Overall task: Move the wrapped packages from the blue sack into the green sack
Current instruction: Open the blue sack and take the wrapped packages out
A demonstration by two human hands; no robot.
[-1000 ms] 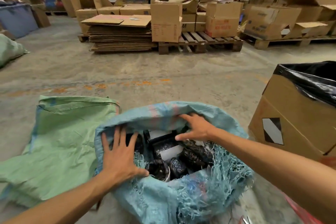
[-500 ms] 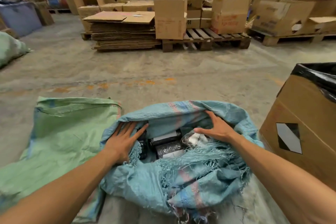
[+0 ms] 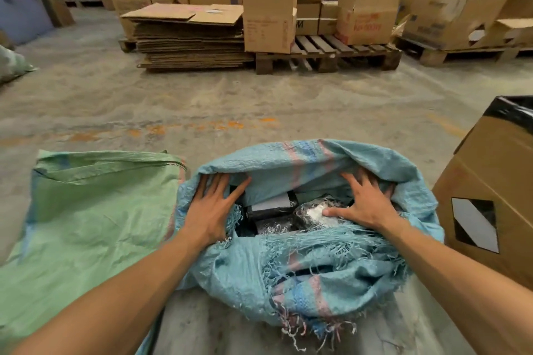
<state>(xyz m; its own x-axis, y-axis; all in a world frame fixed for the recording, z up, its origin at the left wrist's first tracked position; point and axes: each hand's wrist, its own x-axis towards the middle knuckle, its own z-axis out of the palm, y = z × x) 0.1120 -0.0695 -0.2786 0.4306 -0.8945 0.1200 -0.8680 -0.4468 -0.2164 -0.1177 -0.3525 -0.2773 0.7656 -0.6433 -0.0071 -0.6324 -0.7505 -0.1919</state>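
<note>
Since a second ago both hands have moved off the package pile and out to the mouth of the frayed light-blue woven sack [image 3: 317, 268]: left hand [image 3: 212, 207] now lies flat, fingers spread, on the sack's left rim; right hand [image 3: 362, 204] is spread against the right inner wall, thumb resting on a shiny clear-wrapped package with a white label [image 3: 313, 215]. Neither hand curls round anything. The near frayed edge has flopped up and over, so the opening looks narrower than it did a second ago. Judgement: the person is spreading or re-seating the mouth, not picking yet; no transfer has begun. The wrapped packages [image 3: 274, 210], dark bundles with white labels, all sit inside the blue sack, between the two hands. The crumpled green woven sack [image 3: 92, 210] lies flat on the concrete floor [image 3: 230, 101] just left of the blue one, the two touching or overlapping at the edge; whether its mouth is open cannot be told, and nothing shows inside it. Hidden: how many packages there are and how deep the pile runs, since sack folds and fringe cover most of it; the right fingertips partly sink into a fold. The brown cardboard box with black liner [image 3: 490, 196] is cut off at the right edge. The background cartons are blurred.
</note>
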